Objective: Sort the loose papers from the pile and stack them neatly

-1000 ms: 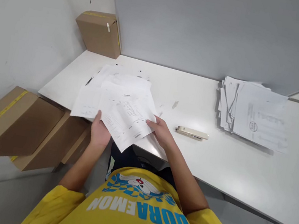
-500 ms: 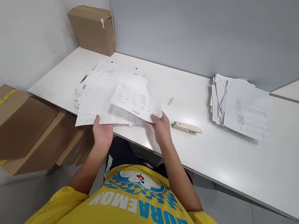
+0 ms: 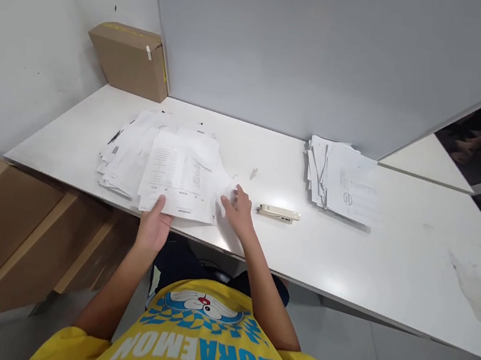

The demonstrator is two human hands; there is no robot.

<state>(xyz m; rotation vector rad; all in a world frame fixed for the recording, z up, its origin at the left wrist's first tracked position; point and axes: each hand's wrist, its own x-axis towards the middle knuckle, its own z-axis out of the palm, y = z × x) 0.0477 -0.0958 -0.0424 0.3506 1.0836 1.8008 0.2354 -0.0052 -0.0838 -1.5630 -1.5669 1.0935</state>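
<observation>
Printed paper sheets lie in my left hand, the thumb on top near the lower edge and the fingers beneath. They rest partly over a loose pile of papers on the left of the table. My right hand is at the right edge of the sheets, thumb and fingers apart; whether it touches the paper there is hard to tell. A cream stapler lies just right of that hand.
Another stack of papers, the top sheet stamped, sits toward the back right of the white table. A cardboard box stands in the back left corner. More cardboard boxes are below the table's left edge.
A printed sheet that my right hand held at its corner now lies squarely over the sheets in my left hand. The right hand's fingers have come apart. The view has shifted right.
</observation>
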